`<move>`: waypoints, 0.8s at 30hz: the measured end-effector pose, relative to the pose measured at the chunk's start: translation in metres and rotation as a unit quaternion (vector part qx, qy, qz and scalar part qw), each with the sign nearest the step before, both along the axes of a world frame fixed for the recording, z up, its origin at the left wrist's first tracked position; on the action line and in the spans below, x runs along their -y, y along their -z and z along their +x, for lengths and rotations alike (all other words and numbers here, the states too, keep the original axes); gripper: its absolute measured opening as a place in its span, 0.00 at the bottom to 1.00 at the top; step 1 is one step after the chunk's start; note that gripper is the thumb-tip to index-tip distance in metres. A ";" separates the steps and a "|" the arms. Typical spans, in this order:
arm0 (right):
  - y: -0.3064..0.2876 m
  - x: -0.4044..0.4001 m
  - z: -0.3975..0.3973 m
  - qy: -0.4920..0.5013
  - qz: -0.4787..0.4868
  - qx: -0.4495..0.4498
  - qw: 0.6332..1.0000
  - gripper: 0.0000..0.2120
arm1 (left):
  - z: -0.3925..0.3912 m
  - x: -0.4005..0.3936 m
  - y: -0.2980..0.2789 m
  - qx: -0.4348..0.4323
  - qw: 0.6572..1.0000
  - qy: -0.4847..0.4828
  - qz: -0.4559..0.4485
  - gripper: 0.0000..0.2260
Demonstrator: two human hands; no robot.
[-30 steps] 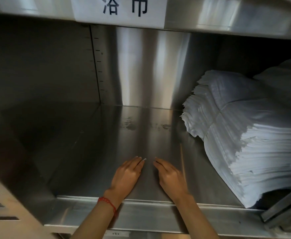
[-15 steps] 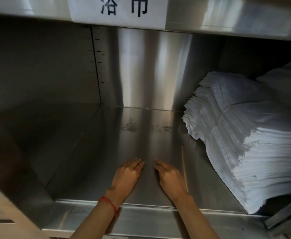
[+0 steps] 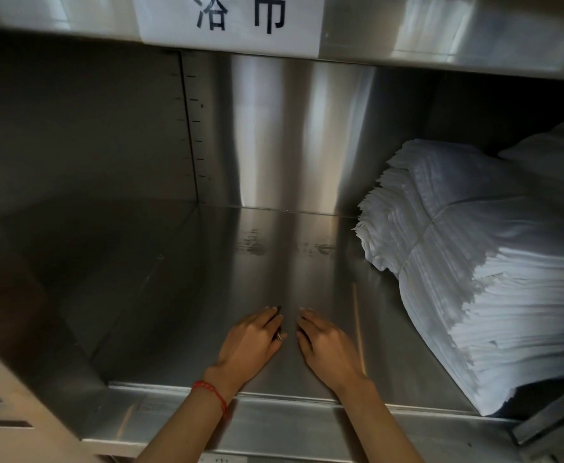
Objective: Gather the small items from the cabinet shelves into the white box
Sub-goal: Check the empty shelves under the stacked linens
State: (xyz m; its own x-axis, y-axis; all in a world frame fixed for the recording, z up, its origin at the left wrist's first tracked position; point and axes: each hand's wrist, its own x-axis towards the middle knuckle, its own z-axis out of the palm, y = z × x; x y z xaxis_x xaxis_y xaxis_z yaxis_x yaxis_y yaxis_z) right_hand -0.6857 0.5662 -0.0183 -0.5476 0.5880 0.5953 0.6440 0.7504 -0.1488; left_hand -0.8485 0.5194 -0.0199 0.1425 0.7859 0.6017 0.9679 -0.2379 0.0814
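Resting palms-down on the steel shelf (image 3: 180, 295), the left hand (image 3: 250, 342) and right hand (image 3: 327, 349) are lying flat, fingers together; a small dark item (image 3: 279, 335) (blurred) is peeking beside the left fingers. Stacked white towels (image 3: 474, 279) are filling the shelf's right side.

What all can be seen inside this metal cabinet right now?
Shelf: one, bare stainless steel, fills the middle of the view.
Paper label: one, white with black characters, on the edge of the shelf above.
Stack of folded cloths: one, white, on the right side of the shelf.
Thin stick: one, pale wood colour, lying on the shelf just right of the hands.
Small dark item: one, under the left fingers; too small to identify.
Wrist string: one, red, on the left wrist.
Left hand: flat on the shelf.
Right hand: flat on the shelf, beside the left.
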 end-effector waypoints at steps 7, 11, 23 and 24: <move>-0.003 0.006 0.000 0.004 -0.002 0.006 1.000 0.17 | 0.002 0.002 0.000 -0.006 0.999 -0.013 -0.032 0.21; -0.002 0.008 0.002 0.008 -0.018 0.005 1.000 0.12 | 0.005 0.006 0.000 0.001 0.999 -0.019 -0.047 0.23; -0.006 0.029 0.007 0.025 -0.040 0.008 0.999 0.18 | 0.010 0.022 -0.011 0.014 0.990 -0.018 -0.138 0.26; -0.007 0.031 0.008 0.026 -0.044 0.008 0.999 0.18 | 0.010 0.024 -0.013 0.014 0.989 -0.017 -0.147 0.26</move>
State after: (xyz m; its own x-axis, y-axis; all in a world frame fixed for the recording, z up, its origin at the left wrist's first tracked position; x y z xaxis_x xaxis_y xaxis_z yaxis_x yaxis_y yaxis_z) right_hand -0.6778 0.5355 -0.0115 -0.5243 0.6661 0.5305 0.6848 0.7001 -0.2022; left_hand -0.8384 0.4951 -0.0071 0.0996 0.9311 0.3508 0.9713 -0.1676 0.1690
